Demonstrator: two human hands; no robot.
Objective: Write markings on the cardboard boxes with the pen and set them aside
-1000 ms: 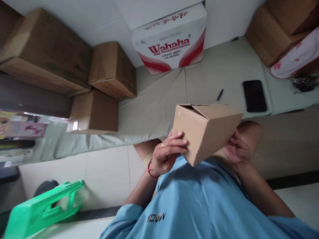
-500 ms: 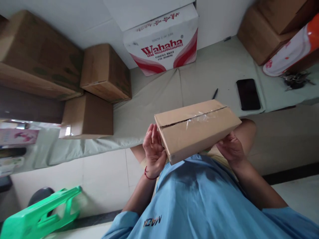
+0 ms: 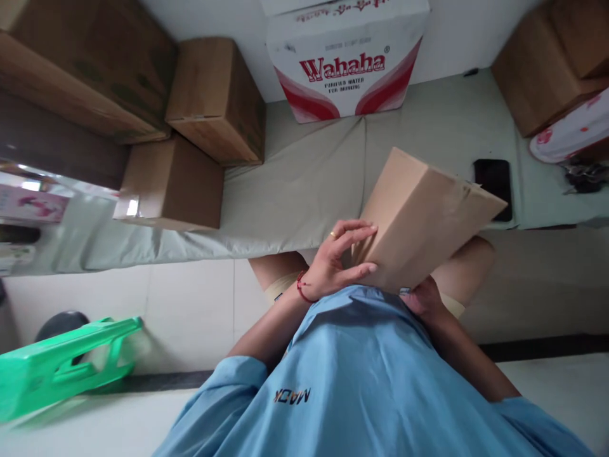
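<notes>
Plain brown cardboard box [image 3: 428, 228], smooth and sharp-edged, bit of shiny clear tape [image 3: 462, 193] up by the far right edge. It's tilted over the lap, by the near edge of the wrinkly cloth-covered bench [image 3: 309, 190]. Left hand [image 3: 342, 254] is loosely open, fingertips and thumb against the left side. Right hand [image 3: 424, 297] is tucked underneath, can't tell if its fingers are gripping. Half a second ago the taped seam faced up; now a blank side does, and the box partly covers the phone [image 3: 490, 174].
</notes>
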